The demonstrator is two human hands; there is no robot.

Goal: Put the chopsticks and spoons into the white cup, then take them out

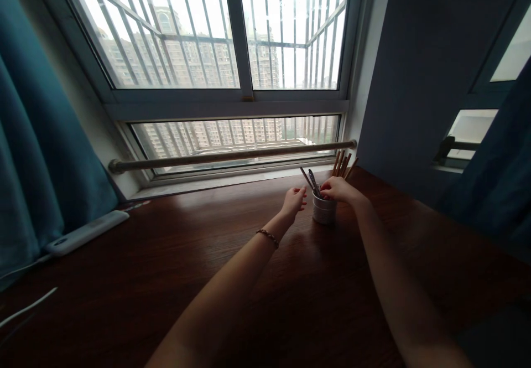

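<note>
A pale ribbed utensil holder (324,211) stands upright on the dark wooden tabletop. Several wooden chopsticks (341,164) rise from its right side, and a metal utensil (314,182) with a dark handle leans to the left, beside a thin dark stick (306,177). My right hand (338,188) reaches over the rim from the right, its fingers closed at the holder's mouth; what lies between them is hidden. Just left of the holder is my left hand (295,200), apart from it, with fingers loosely bent and slightly apart. Nothing shows in it. A beaded bracelet (269,237) circles that wrist.
The brown tabletop (186,268) reaches to the window sill. A metal rail (232,157) runs across the window behind the holder. On the left are a white power strip (89,234), a white cable (31,307) and a blue curtain (37,152).
</note>
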